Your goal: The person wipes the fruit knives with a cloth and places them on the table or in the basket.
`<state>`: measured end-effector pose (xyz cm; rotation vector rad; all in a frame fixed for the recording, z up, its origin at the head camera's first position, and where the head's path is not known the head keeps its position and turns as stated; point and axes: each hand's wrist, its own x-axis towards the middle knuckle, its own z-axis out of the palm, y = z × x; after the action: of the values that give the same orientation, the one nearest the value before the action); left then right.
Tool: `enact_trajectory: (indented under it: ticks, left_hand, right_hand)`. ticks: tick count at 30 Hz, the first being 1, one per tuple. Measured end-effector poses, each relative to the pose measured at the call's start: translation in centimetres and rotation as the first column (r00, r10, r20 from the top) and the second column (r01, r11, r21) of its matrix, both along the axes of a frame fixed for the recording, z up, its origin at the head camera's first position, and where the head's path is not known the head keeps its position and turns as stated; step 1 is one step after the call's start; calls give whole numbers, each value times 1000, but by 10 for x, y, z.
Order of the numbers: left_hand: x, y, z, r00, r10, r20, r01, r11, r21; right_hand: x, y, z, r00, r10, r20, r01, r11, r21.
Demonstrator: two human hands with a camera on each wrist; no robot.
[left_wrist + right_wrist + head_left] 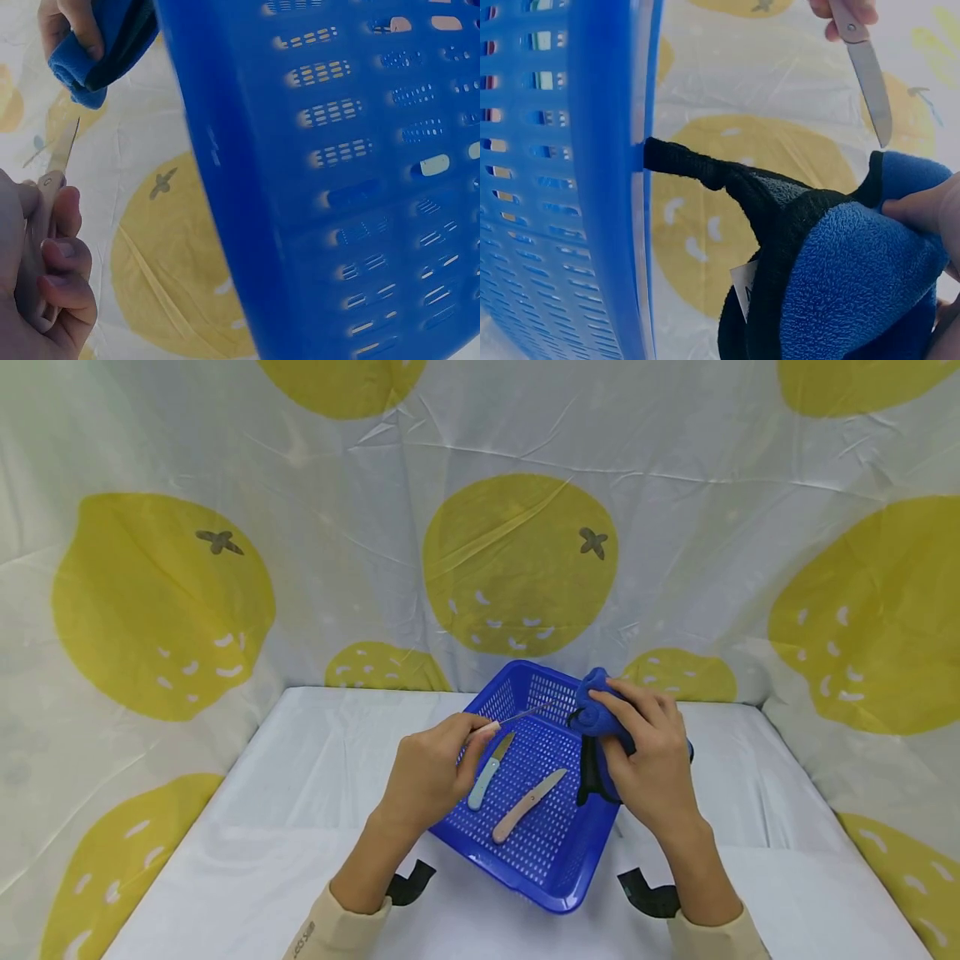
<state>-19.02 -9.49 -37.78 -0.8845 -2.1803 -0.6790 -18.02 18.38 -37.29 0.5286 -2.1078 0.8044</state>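
My left hand (438, 768) grips a small knife (46, 187) by its pale handle, fingers curled round it. Its bare blade (871, 90) points toward a blue cloth (855, 277) with black edging, bunched in my right hand (648, 752). In the right wrist view the blade tip stands just short of the cloth. A black strap (682, 161) hangs from the cloth beside the basket rim. Both hands are above a blue plastic basket (525, 893). On its floor lie a knife with a light blue handle (483, 783) and one with a pink handle (517, 817).
The basket stands at an angle on a white-covered table (300, 793). Behind the table hangs a white curtain (360, 543) printed with large yellow lemons. Black bands (648, 893) stick out by both wrists.
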Motion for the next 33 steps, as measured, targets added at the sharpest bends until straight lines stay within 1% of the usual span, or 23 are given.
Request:
enact_trajectory:
  ticks: [2,4,6,8,9,11,12,14,21,26,33]
  left_hand:
    - [0,-1,0,999,0,40,-1,1000,22]
    - [0,-1,0,994,-7,109,1,998,56]
    - [1,-2,1,982,-19,190,2,996,91]
    - [2,-2,1,963,-35,266,2,993,122]
    - [2,-2,2,954,-43,295,3,991,133]
    - [3,-2,2,943,-53,330,5,989,146]
    - [3,-3,2,941,-56,333,6,989,147]
    - [3,-3,2,944,-60,325,11,989,150]
    - [1,-2,1,967,-59,246,19,987,160]
    - [0,-1,0,978,-51,200,21,988,151]
    - [0,1,-1,985,-67,160,45,989,138]
  right_hand:
    - [0,-1,0,1000,3,0,-3,1000,0]
    - [0,-2,-1,1000,6,3,-6,1000,1]
    - [1,-3,-1,1000,9,6,-9,1000,2]
    - [2,-3,0,1000,11,8,-11,1000,1]
    - [2,-4,0,1000,12,8,-12,1000,2]
    - [4,-4,1,1000,17,9,-17,1000,3]
    - [5,-5,1,1000,20,12,-20,1000,6]
    - [6,-6,2,999,28,14,-29,1000,10]
    - [13,-18,4,997,71,30,-72,997,35]
    - [17,-28,2,994,100,33,-102,993,55]
    - [20,-37,0,991,135,-2,-134,986,96]
